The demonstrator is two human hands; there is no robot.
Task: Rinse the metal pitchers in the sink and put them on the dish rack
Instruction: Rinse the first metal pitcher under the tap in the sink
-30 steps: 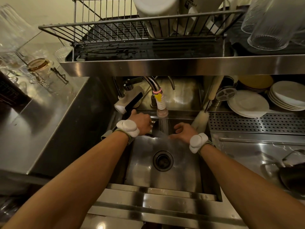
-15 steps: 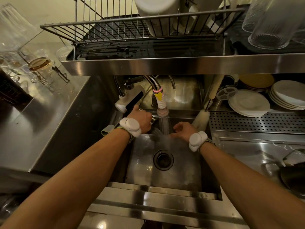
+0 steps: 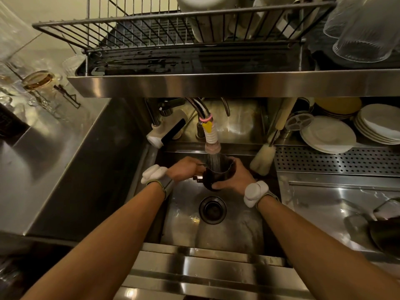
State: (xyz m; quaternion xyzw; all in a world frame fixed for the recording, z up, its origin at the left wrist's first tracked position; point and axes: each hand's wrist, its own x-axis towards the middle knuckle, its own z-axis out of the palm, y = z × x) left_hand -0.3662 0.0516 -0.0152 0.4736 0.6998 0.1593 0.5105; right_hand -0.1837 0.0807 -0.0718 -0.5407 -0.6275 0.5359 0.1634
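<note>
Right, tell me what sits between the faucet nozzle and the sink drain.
In the head view, the metal pitcher sits there, held under the faucet nozzle by the left hand and right hand, above the sink drain.

shelf (image 3: 216, 83) overhead, brush (image 3: 263, 158) rt of tap (image 3: 211, 135)

A café or restaurant dishwashing corner.

I stand at a deep steel sink (image 3: 233, 230) set in steel counters, its tap (image 3: 211, 135) running. A wire dish rack (image 3: 151, 29) sits on a steel shelf (image 3: 216, 83) overhead, glasses (image 3: 365, 29) drain upside down, and stacked white plates (image 3: 329, 135) wait on a perforated drainboard (image 3: 337, 161).
</note>
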